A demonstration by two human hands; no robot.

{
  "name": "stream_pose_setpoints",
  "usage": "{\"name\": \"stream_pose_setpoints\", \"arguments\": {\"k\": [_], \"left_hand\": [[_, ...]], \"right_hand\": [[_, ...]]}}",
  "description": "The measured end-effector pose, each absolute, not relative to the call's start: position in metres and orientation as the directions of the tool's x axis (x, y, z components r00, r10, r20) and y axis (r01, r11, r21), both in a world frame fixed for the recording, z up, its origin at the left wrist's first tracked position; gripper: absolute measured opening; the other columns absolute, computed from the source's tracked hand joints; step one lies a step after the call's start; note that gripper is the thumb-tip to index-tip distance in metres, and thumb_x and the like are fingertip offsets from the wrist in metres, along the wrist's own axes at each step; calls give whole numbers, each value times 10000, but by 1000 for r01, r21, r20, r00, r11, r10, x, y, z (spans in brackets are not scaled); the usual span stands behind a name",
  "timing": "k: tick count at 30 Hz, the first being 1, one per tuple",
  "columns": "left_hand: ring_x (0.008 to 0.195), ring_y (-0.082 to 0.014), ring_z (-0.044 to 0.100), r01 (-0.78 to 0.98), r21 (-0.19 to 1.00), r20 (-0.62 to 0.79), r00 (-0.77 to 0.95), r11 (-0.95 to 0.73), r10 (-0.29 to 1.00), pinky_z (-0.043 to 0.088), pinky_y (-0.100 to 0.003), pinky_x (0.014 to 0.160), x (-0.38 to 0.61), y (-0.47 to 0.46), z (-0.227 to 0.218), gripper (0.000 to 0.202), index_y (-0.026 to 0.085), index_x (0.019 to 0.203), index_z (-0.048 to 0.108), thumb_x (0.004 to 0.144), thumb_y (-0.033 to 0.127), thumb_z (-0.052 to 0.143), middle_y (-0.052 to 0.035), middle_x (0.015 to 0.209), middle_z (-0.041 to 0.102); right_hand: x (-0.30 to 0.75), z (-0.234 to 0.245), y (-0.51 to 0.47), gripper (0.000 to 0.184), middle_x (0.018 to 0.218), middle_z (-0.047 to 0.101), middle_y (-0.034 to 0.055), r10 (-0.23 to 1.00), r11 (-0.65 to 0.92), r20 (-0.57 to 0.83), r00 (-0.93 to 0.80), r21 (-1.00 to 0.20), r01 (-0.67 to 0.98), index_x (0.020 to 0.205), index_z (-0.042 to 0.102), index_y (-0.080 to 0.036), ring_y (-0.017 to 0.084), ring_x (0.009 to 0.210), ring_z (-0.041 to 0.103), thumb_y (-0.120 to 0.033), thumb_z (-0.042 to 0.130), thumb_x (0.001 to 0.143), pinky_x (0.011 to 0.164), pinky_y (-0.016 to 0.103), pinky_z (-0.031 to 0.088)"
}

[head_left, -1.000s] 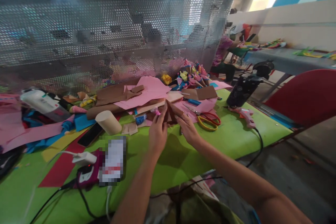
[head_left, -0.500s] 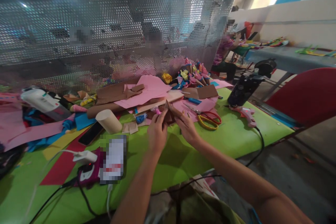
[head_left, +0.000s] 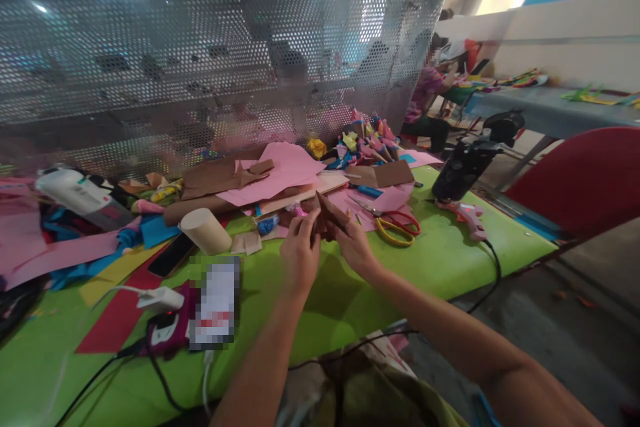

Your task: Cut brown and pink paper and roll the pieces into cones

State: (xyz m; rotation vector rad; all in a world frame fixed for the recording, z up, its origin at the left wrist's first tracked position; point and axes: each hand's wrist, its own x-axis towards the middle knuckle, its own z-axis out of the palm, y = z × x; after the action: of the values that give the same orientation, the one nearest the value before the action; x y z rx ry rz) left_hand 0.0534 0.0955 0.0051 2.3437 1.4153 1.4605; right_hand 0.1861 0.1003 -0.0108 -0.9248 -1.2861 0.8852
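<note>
Between my two hands is a folded piece of brown paper [head_left: 330, 211], its pointed tip upward and away from me. My left hand [head_left: 303, 247] pinches its left side, and my right hand [head_left: 354, 245] grips the right side with bent fingers. Much of the paper's lower part is hidden behind the fingers. Just right of my right hand lie scissors [head_left: 397, 227] with red and yellow handles. Beyond my left hand are a small blue bundle [head_left: 267, 224] and a cardboard tube [head_left: 206, 231].
Pink paper [head_left: 275, 177] and brown sheets cover the table's back. Finished-looking paper figures [head_left: 367, 140] are heaped behind. A pink glue gun [head_left: 470, 219] with a cord is at right. Phone [head_left: 215, 303], power strip [head_left: 173, 327] and cables lie front left. A perforated metal screen [head_left: 215, 67] stands behind.
The brown paper's right flap stands wider from the tip, and my right fingers have shifted slightly lower on it. My left hand stays nearly in place.
</note>
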Motion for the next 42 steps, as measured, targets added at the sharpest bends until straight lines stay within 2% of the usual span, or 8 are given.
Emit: {"name": "stream_pose_setpoints", "arguments": {"k": [4,11,15,19,24,28,35,42], "left_hand": [[970,-235,691,684,417,728,143,-598,671,555,-330,830,55,95,4,517,270,1307,613,848,33,595,-71,1071,682],[941,-216,689,653,420,763,122,-631,635,549,-316,828,57,95,3,501,256,1302,605,856,30,574,-73,1084,682],[985,-226,692,645,412,756,152,-643,636,554,-320,841,60,94,3,505,257,1335,583,875,48,569,-81,1099,685],[952,-222,703,661,406,739,169,-632,652,561,-313,814,61,92,3,528,266,1347,581,866,48,585,-76,1094,687],[958,-221,707,694,397,720,171,-601,673,564,-305,817,60,92,2,564,279,1330,602,828,23,616,-66,1089,689],[929,-219,711,718,388,711,167,-579,683,564,-296,783,60,92,3,566,287,1318,613,817,24,627,-61,1079,691],[928,-210,703,671,402,705,207,-622,679,561,-297,782,61,91,4,517,263,1357,565,874,78,573,-80,1109,684],[973,-202,690,600,392,726,263,-697,635,568,-307,826,63,88,4,497,230,1341,544,874,61,539,-92,1127,683]], "right_hand": [[185,-9,100,500,875,703,11,935,337,320,151,-935,-108,1308,694,-224,115,644,524,-293,583,825,585,227,459],[183,4,94,388,777,691,7,947,314,285,147,-920,-236,1146,765,-217,120,606,511,-345,647,799,545,229,462],[184,5,95,391,801,719,17,955,292,264,133,-910,-295,1116,775,-214,143,674,582,-392,708,774,598,248,511],[185,0,99,396,902,761,15,947,315,272,171,-891,-327,1123,782,-247,171,787,643,-365,725,749,724,285,561],[186,-6,103,412,1000,774,6,949,304,260,178,-903,-303,1153,776,-266,188,868,666,-307,700,751,784,307,571],[187,-8,103,399,1052,771,4,927,357,307,213,-898,-258,1121,788,-280,202,950,665,-281,691,734,844,322,566],[185,0,98,353,872,761,5,934,336,279,223,-899,-281,1092,800,-254,149,708,609,-338,695,765,627,252,529],[186,7,96,338,800,753,0,937,324,244,249,-875,-361,1028,812,-245,151,656,603,-363,763,715,593,264,518]]}}
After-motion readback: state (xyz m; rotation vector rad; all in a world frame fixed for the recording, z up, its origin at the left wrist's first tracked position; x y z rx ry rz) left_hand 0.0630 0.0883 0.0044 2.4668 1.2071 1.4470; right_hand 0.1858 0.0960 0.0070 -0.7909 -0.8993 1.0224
